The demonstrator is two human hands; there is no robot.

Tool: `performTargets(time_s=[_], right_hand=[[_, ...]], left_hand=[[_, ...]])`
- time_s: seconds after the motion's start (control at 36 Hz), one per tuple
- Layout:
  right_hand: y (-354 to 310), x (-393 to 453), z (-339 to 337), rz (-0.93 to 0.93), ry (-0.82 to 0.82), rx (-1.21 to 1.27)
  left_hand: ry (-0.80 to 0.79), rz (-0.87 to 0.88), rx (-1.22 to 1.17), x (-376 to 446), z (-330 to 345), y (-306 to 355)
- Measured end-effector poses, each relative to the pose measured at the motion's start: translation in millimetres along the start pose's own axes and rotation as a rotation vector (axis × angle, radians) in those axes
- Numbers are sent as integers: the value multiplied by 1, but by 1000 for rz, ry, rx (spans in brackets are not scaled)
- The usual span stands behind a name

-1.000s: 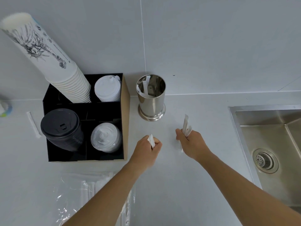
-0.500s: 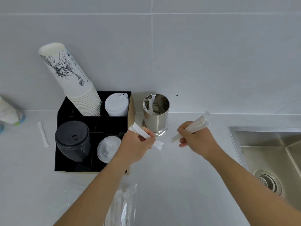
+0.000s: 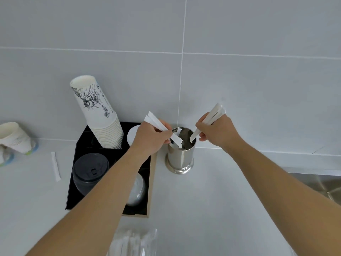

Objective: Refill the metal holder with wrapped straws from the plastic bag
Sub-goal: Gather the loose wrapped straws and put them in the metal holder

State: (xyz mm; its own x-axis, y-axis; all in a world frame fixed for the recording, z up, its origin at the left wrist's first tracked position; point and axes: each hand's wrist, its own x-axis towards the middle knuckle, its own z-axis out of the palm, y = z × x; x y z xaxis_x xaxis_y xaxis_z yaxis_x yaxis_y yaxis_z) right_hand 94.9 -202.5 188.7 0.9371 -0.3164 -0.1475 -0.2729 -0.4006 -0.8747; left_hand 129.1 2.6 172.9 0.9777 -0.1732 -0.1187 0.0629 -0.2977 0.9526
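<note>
At six o'clock, nearest the camera, the crinkled clear plastic bag (image 3: 132, 242) lies on the pale grey table (image 3: 212, 209) with more wrapped straws showing faintly through it. From there both bare forearms reach up toward twelve o'clock.

The left hand (image 3: 149, 139) has its fingers pressed together on a small bundle of white paper-wrapped straws (image 3: 158, 124), which slants from ten o'clock down to the rim of the holder. The right hand (image 3: 217, 132) pinches a second bundle of white wrapped straws (image 3: 212, 117) the same way, slanting from two o'clock, lower tips just inside the rim.

Between the two hands stands the shiny cylindrical metal holder (image 3: 180, 157), upright on its flared foot, with a few wrapped straws already leaning inside.

The straws look very light and thin; the paper sleeves will likely crease or slide against each other, so a grip near mid-length, firm but not crushing, should keep each bundle together. The holder seems steady enough to take them without being held.

At nine o'clock a black compartmented cup organiser (image 3: 79, 174) stands just beside the holder, and one stray wrapped straw (image 3: 56, 166) lies flat farther left.
</note>
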Motion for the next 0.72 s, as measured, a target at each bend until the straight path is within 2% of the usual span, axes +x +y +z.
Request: performTargets(time_s=[0.22,0.72], right_hand=[[5,19,14,62,-5,-39],[2,8,11,33,-22,-112]], left_hand=[[-11,-71,-2,26,13,-10],[0,-132,29,25,7,-16]])
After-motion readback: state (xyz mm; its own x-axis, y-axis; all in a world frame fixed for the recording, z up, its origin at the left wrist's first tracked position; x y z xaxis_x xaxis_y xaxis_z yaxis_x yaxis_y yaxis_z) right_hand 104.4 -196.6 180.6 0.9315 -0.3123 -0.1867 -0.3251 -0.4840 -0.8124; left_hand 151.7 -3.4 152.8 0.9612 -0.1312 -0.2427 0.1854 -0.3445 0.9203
